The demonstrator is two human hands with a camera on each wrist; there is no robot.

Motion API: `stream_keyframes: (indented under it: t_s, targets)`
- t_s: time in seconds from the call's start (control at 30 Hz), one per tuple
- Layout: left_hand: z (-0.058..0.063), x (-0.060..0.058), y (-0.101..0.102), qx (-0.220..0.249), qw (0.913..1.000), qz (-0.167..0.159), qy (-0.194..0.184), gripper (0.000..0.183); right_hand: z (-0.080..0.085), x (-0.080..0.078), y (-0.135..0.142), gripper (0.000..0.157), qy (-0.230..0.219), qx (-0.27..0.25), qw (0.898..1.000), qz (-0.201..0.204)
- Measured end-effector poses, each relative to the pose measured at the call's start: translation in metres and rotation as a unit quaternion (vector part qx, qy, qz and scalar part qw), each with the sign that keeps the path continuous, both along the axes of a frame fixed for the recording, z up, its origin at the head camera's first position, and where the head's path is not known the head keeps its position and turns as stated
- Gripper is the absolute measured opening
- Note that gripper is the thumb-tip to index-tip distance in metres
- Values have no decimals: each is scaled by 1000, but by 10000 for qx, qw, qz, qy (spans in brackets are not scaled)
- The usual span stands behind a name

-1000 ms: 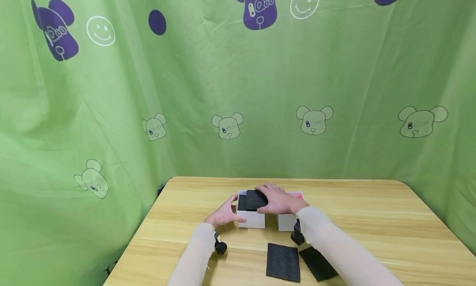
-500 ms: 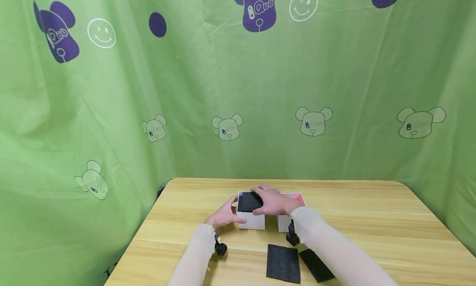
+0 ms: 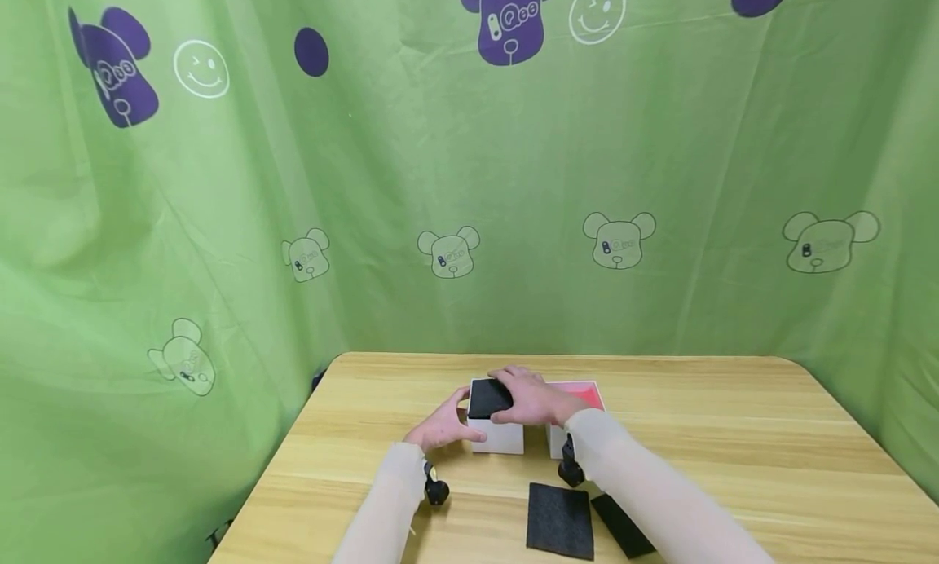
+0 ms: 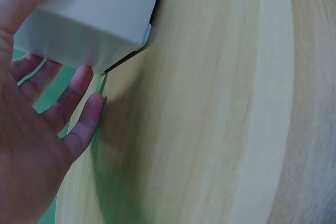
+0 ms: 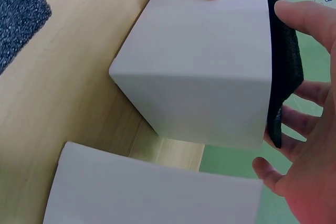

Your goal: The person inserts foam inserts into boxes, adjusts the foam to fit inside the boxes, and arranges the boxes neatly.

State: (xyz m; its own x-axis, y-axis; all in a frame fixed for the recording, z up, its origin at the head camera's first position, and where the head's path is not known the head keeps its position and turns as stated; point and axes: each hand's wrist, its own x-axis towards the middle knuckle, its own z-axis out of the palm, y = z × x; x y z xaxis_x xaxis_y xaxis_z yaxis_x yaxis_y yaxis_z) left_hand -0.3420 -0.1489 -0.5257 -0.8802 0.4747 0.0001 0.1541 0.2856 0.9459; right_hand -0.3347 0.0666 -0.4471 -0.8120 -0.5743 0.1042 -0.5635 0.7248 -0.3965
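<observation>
A white box (image 3: 496, 438) stands on the wooden table. My left hand (image 3: 443, 424) holds it from the left, thumb on the front face and fingers around the far side. Across the top of this box lies a black felt piece (image 3: 486, 399). My right hand (image 3: 531, 399) grips the felt from above, thumb at the near edge and fingers at the far edge. In the right wrist view the black felt (image 5: 283, 56) is slightly bent and sits right at the box's rim, its right part hidden under the hand in the head view.
A second white box (image 3: 557, 440) with a pink-red inside (image 3: 589, 395) stands just right of the first, partly behind my right wrist. Nearer to me lie a flat black felt square (image 3: 560, 521) and another black felt piece (image 3: 620, 526), partly under my right sleeve. Green curtain surrounds the table.
My right hand has slid left with the black felt piece, which now covers the box top up to its left rim. The left hand keeps its hold on the box.
</observation>
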Motion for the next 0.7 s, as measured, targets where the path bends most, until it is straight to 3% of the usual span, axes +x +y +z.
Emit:
stream_keyframes:
  t_s: [0.43,0.7]
  targets:
    - [0,1,-1,-42,10000,6,37,93,-2,2,1,77,-51,-79,9998,-151]
    - [2,2,0,-215,9997,58,133,91,-5,0,-1,76,98,-137,9999,-36]
